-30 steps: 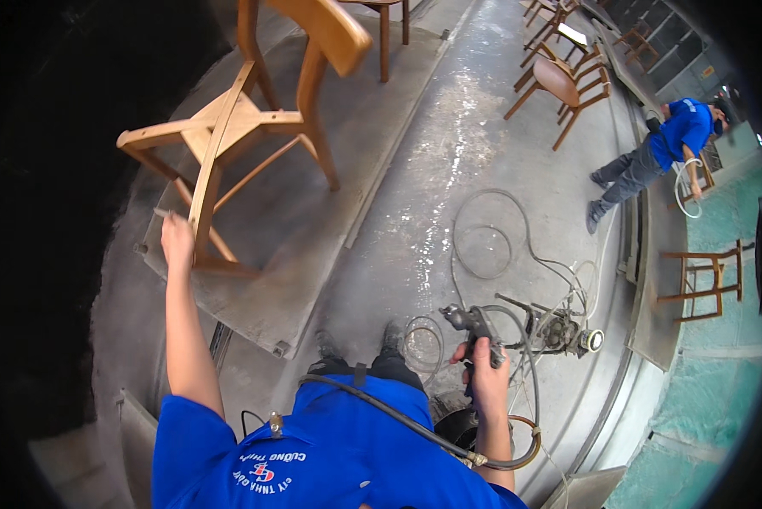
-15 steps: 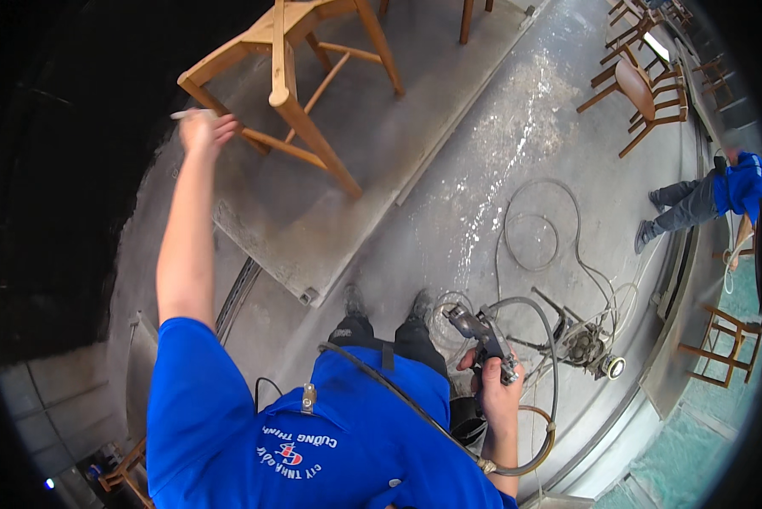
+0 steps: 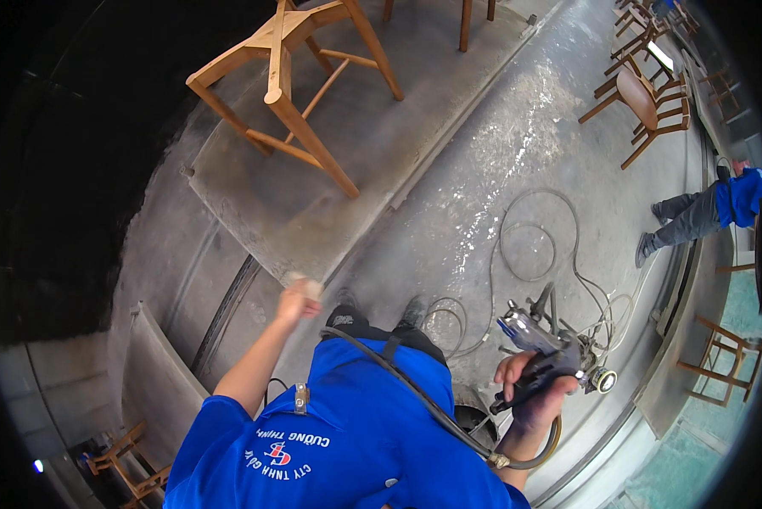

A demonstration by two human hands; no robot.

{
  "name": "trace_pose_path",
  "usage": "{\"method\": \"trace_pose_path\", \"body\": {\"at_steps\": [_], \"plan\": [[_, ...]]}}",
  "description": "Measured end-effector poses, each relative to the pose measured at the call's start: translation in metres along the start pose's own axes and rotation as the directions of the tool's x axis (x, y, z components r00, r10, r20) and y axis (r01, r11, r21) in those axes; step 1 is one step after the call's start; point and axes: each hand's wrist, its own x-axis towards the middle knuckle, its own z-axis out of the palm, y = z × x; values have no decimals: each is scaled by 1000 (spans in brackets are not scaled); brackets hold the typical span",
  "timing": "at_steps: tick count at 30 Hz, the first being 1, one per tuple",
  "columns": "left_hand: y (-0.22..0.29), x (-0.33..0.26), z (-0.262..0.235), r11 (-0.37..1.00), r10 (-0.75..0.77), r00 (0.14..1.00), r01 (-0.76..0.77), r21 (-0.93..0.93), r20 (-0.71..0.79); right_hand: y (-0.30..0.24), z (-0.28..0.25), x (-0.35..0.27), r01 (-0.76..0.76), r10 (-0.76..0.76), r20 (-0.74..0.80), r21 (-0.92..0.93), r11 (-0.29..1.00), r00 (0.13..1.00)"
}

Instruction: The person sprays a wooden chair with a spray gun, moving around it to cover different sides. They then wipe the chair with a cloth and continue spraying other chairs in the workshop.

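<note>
My right hand (image 3: 544, 409) is wrapped round the dark handle of a spray gun (image 3: 532, 334), which has a silver body. It is held at waist height on my right. A dark hose (image 3: 402, 394) runs across my front and loops by my right forearm. My left hand (image 3: 294, 304) is closed on a small pale pad (image 3: 301, 282), blurred by motion, so its kind cannot be told. In the view this hand overlaps the near corner of a dusty grey platform (image 3: 288, 229). A wooden chair frame (image 3: 313, 110) without a seat stands on that platform, apart from both hands.
A coiled hose (image 3: 529, 276) lies on the floor beside a machine with a wheel (image 3: 602, 380). A bucket (image 3: 474, 424) stands by my right leg. Several chairs (image 3: 640, 97) stand at far right. A person in blue (image 3: 737, 199) stands at the right, near another chair frame (image 3: 720, 360).
My left hand has come down and back from beside the chair frame to near my waist. My right hand has shifted slightly right and down, turning the spray gun. The chair frame stays put.
</note>
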Motion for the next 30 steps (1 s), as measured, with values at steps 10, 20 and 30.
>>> {"method": "trace_pose_path", "body": {"at_steps": [10, 20, 30], "plan": [[80, -84, 105, 987, 29, 882, -101, 128, 470, -4, -17, 108, -295, 261, -141, -374, 879, 955], [153, 3, 170, 998, 56, 980, -63, 30, 191, 8, 10, 298, -417, 407, -174, -642, 644, 897], [292, 12, 218, 987, -68, 994, 79, -140, 81, 4, 25, 494, -253, 493, 54, -806, 535, 869]]}}
